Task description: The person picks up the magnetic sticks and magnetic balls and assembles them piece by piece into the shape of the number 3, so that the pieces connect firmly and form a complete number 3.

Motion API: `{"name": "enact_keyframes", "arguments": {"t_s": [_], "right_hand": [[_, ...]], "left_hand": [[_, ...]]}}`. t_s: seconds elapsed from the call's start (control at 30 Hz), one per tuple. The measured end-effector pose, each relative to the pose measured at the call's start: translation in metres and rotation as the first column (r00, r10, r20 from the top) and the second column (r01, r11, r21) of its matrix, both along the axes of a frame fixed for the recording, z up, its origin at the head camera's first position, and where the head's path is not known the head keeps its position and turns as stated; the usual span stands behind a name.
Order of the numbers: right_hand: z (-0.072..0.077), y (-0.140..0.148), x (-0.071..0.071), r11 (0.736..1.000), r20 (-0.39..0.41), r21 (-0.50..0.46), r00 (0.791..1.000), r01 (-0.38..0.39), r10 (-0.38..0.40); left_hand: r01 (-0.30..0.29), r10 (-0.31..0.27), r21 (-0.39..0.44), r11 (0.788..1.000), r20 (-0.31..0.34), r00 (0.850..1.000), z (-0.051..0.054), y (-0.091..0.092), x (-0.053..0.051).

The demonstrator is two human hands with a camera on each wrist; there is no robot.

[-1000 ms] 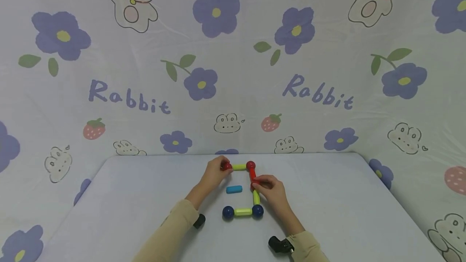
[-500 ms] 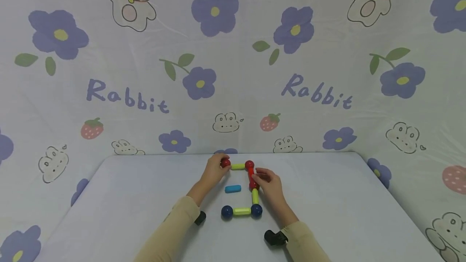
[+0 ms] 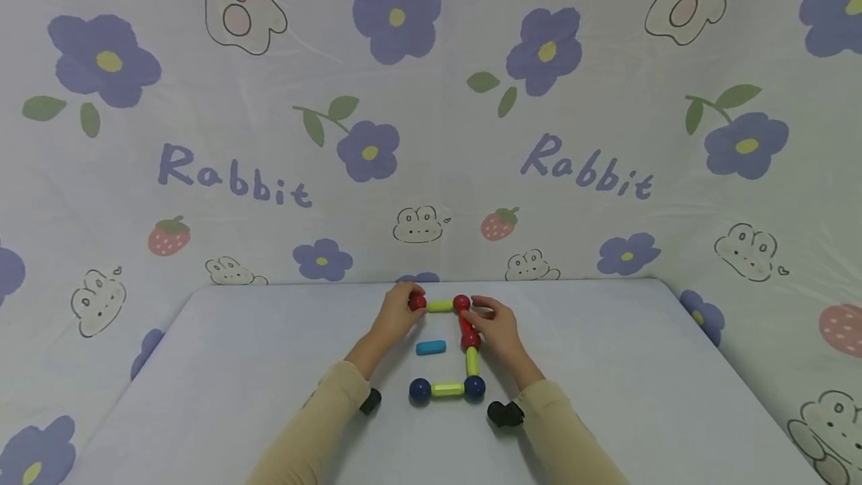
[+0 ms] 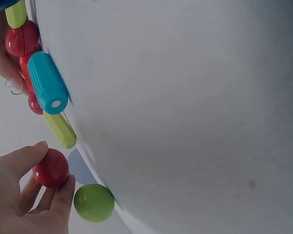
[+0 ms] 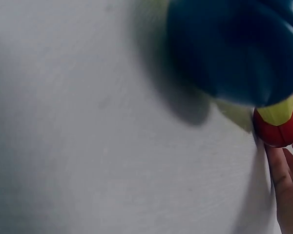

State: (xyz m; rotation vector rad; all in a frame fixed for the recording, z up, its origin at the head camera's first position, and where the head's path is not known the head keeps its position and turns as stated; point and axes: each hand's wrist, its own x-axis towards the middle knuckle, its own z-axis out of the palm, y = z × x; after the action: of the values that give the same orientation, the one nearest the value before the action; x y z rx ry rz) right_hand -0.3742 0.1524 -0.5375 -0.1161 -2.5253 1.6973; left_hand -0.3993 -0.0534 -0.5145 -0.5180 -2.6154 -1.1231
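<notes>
My left hand (image 3: 395,318) pinches a red ball (image 4: 51,168) between thumb and fingers. In the left wrist view a small gap separates this ball from the bare end of a yellow-green rod (image 4: 61,130). That rod joins a far red ball (image 3: 461,303), from which a red rod (image 3: 465,322) runs to a nearer red ball (image 3: 471,339). My right hand (image 3: 500,328) is beside the red rod, thumb against it, index finger by the far ball. Another yellow-green rod (image 3: 472,362) leads to a dark blue ball (image 3: 474,388).
A third yellow-green rod (image 3: 447,390) links to another blue ball (image 3: 420,391) at the front. A loose blue rod (image 3: 431,348) lies inside the shape. A green ball (image 4: 94,202) sits by my left hand on the white table (image 3: 269,365). A patterned cloth (image 3: 431,118) hangs behind.
My right hand has slid away from the nearer red ball, along the red rod toward the far ball, and its fingers have spread. My left hand keeps hold of its red ball.
</notes>
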Motion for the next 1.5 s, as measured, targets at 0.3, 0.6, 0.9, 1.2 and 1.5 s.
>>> {"name": "enact_keyframes", "arguments": {"t_s": [0.3, 0.6, 0.9, 1.2, 1.5], "right_hand": [[0.001, -0.001, -0.009, 0.995, 0.029, 0.078, 0.998, -0.055, 0.053], [0.0, 0.001, -0.007, 0.996, 0.033, 0.056, 0.997, -0.066, 0.064], [-0.002, 0.003, -0.005, 0.998, 0.007, 0.015, 0.998, -0.056, 0.056], [-0.004, 0.004, -0.003, 0.998, -0.023, -0.017, 0.998, -0.056, 0.056], [-0.006, 0.006, -0.003, 0.998, -0.031, -0.038, 0.998, -0.056, 0.055]], "left_hand": [[-0.003, 0.004, -0.006, 1.0, 0.098, 0.995, 0.0, 0.004, -0.001], [-0.011, 0.012, -0.005, 1.0, 0.132, 0.991, -0.001, 0.005, -0.003], [-0.017, 0.018, -0.007, 1.0, 0.139, 0.99, -0.002, 0.006, -0.005], [-0.014, 0.017, -0.021, 1.0, 0.136, 0.991, -0.002, 0.01, -0.007], [-0.023, 0.028, -0.038, 0.999, 0.136, 0.99, -0.002, 0.011, -0.008]]}}
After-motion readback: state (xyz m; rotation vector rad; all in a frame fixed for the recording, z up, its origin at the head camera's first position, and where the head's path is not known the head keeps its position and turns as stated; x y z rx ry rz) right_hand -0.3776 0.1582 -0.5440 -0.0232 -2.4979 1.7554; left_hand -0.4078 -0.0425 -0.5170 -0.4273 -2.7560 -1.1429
